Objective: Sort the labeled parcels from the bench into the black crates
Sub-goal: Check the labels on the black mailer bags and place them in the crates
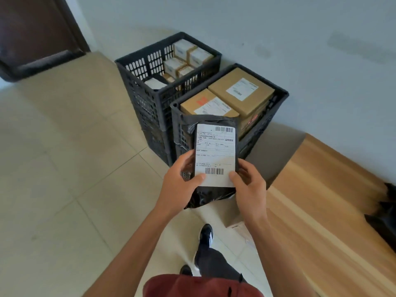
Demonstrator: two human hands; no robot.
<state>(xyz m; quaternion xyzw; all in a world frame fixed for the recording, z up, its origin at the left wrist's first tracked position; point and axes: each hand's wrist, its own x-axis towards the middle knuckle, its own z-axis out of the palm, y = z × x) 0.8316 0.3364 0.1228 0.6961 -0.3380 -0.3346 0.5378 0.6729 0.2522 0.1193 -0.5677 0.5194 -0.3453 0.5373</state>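
A flat black plastic mailer bag with a white printed shipping label is held up in front of the body, above the tiled floor, label facing the camera. The left hand grips its lower left edge: the thumb lies across the bottom left corner of the label, and the other fingers curl behind the bag. The right hand grips the lower right edge the same way, thumb on the label's bottom right corner, fingers wrapped round the side. The bag's crumpled bottom hangs below both hands.

Beyond the bag stand two black slotted plastic crates. The nearer crate holds two large brown cardboard boxes with labels. The farther crate, just beside it, holds several small labelled boxes. The light wooden bench runs along the right, with more black bags at its far right edge.
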